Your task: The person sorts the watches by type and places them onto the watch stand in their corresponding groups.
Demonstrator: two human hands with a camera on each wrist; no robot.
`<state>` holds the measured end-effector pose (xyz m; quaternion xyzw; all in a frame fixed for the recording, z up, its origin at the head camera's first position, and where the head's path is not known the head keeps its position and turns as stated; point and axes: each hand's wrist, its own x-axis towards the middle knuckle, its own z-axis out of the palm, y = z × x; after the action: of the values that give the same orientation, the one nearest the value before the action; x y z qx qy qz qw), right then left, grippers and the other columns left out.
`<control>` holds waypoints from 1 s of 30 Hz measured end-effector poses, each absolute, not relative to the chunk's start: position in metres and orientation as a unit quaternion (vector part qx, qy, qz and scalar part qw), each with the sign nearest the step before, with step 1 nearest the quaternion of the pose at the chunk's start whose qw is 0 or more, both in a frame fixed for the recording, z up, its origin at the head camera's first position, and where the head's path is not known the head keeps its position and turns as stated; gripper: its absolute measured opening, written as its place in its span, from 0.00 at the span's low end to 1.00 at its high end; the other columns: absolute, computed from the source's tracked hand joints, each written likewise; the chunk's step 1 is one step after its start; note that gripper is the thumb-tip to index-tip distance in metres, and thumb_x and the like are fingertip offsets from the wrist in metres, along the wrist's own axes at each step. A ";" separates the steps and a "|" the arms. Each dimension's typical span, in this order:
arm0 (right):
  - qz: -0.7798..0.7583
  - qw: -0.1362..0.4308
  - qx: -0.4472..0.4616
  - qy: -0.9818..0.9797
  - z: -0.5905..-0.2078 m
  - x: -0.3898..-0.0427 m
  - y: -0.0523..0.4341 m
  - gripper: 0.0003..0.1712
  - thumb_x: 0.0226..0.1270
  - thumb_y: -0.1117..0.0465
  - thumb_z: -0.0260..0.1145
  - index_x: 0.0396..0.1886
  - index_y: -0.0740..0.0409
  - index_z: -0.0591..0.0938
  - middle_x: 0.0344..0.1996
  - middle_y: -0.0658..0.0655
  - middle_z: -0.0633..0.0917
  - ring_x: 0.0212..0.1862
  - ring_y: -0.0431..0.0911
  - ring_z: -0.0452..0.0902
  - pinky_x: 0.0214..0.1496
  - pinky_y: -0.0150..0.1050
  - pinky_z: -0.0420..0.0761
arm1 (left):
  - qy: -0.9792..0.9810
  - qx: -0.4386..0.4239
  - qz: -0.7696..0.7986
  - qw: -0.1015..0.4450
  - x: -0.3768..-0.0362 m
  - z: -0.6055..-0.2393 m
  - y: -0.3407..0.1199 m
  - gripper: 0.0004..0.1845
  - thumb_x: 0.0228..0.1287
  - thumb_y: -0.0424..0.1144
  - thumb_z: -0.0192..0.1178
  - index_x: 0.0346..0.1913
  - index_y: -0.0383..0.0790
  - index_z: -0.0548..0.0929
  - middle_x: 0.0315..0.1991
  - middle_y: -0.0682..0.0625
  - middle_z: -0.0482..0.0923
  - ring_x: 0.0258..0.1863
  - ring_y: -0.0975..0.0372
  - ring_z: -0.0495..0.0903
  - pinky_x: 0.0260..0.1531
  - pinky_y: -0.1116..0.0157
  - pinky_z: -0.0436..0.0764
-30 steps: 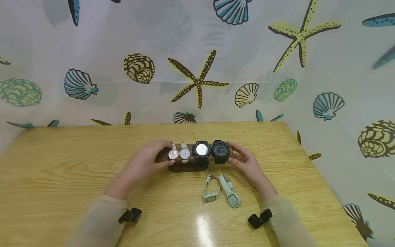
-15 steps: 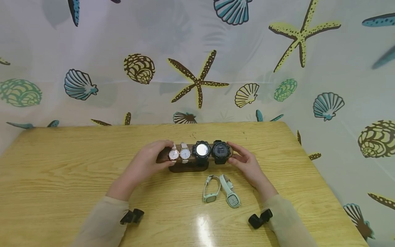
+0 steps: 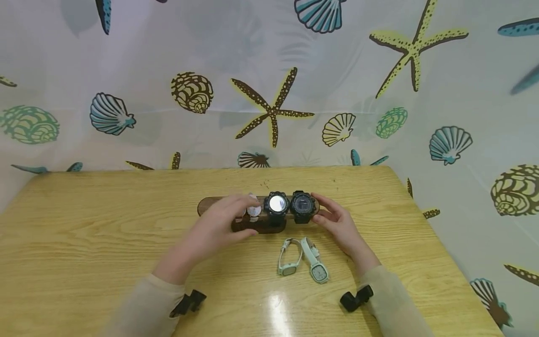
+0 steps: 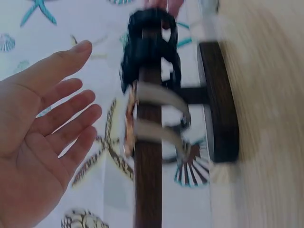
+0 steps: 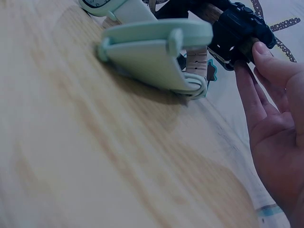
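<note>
A dark wooden watch stand (image 3: 207,204) stands on the table, its bar raised over a base. Two black digital watches (image 3: 302,204) sit toward the bar's right end. Left of them are two white-strapped watches (image 3: 254,211), partly hidden by my left hand (image 3: 219,220) in the head view. That hand hovers by them with fingers loosely extended; in the left wrist view it is apart from the bar and holds nothing. My right hand (image 3: 342,230) pinches the bar's right end, thumb (image 5: 268,59) on one side and fingers on the other, beside the outer black watch.
Two mint-green watches, one with its strap looped (image 3: 289,269) and one stretched out (image 3: 318,272), lie on the wooden table (image 3: 105,243) in front of the stand. A curtain (image 3: 160,47) printed with shells and starfish hangs behind and to the right.
My left hand has let go at the white-strapped watches and moved right along the bar, uncovering the stand's left end. The right hand keeps its grip.
</note>
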<state>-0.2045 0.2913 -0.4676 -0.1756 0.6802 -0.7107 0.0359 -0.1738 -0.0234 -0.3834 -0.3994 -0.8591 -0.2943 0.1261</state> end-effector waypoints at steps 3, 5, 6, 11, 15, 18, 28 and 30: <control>-0.711 0.035 -0.178 0.680 -0.468 -0.205 0.292 0.33 0.66 0.68 0.64 0.70 0.61 0.66 0.68 0.59 0.65 0.56 0.47 0.76 0.53 0.38 0.79 | -0.849 -0.440 -0.279 0.091 -0.163 -0.385 -0.006 0.25 0.54 0.40 0.72 0.54 0.37 0.79 0.52 0.48 0.78 0.54 0.56 0.76 0.58 0.57 0.73; -0.712 0.035 -0.180 0.678 -0.468 -0.205 0.292 0.33 0.66 0.68 0.64 0.70 0.61 0.66 0.68 0.59 0.66 0.56 0.47 0.76 0.54 0.38 0.78 | -0.840 -0.463 -0.276 0.061 -0.156 -0.388 0.005 0.23 0.55 0.41 0.71 0.53 0.38 0.80 0.50 0.49 0.79 0.52 0.58 0.77 0.55 0.60 0.75; -0.713 0.036 -0.181 0.676 -0.468 -0.205 0.293 0.33 0.66 0.67 0.64 0.70 0.61 0.66 0.68 0.59 0.66 0.56 0.47 0.75 0.54 0.38 0.78 | -0.836 -0.474 -0.274 0.048 -0.154 -0.391 0.010 0.22 0.56 0.41 0.71 0.53 0.38 0.80 0.49 0.50 0.79 0.50 0.59 0.77 0.54 0.61 0.76; -0.717 0.039 -0.183 0.671 -0.468 -0.205 0.292 0.33 0.66 0.67 0.64 0.70 0.61 0.66 0.68 0.58 0.66 0.56 0.48 0.75 0.54 0.38 0.78 | -0.829 -0.491 -0.268 0.000 -0.144 -0.407 0.026 0.21 0.55 0.39 0.70 0.52 0.38 0.80 0.47 0.50 0.79 0.47 0.60 0.78 0.52 0.64 0.76; -0.718 0.039 -0.183 0.671 -0.468 -0.205 0.293 0.33 0.66 0.67 0.64 0.70 0.61 0.65 0.68 0.58 0.66 0.56 0.47 0.75 0.54 0.38 0.78 | -0.840 -0.472 -0.265 -0.046 -0.140 -0.416 0.031 0.21 0.56 0.39 0.70 0.52 0.40 0.80 0.47 0.52 0.78 0.43 0.63 0.78 0.48 0.68 0.77; -0.717 0.037 -0.183 0.671 -0.468 -0.205 0.292 0.33 0.66 0.68 0.64 0.70 0.62 0.66 0.68 0.58 0.67 0.56 0.48 0.75 0.54 0.38 0.78 | -0.843 -0.464 -0.265 -0.061 -0.139 -0.421 0.033 0.19 0.55 0.40 0.70 0.51 0.41 0.82 0.45 0.54 0.79 0.42 0.65 0.77 0.47 0.69 0.77; -0.722 0.036 -0.188 0.664 -0.468 -0.204 0.292 0.33 0.66 0.68 0.64 0.69 0.63 0.65 0.67 0.58 0.67 0.55 0.47 0.75 0.54 0.38 0.78 | -0.852 -0.449 -0.267 -0.046 -0.139 -0.427 0.038 0.10 0.54 0.38 0.70 0.35 0.46 0.78 0.28 0.58 0.74 0.27 0.68 0.70 0.28 0.72 0.73; -0.722 0.036 -0.187 0.665 -0.469 -0.204 0.292 0.33 0.66 0.69 0.64 0.69 0.63 0.65 0.67 0.58 0.67 0.55 0.47 0.76 0.54 0.38 0.78 | -0.854 -0.442 -0.269 -0.045 -0.139 -0.427 0.038 0.10 0.56 0.38 0.70 0.32 0.47 0.76 0.26 0.59 0.73 0.25 0.69 0.69 0.26 0.72 0.72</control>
<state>-0.2043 0.2917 -0.4688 -0.1870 0.6648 -0.7224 0.0355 -0.1390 0.0383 -0.4273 -0.4424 -0.8542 -0.2695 -0.0449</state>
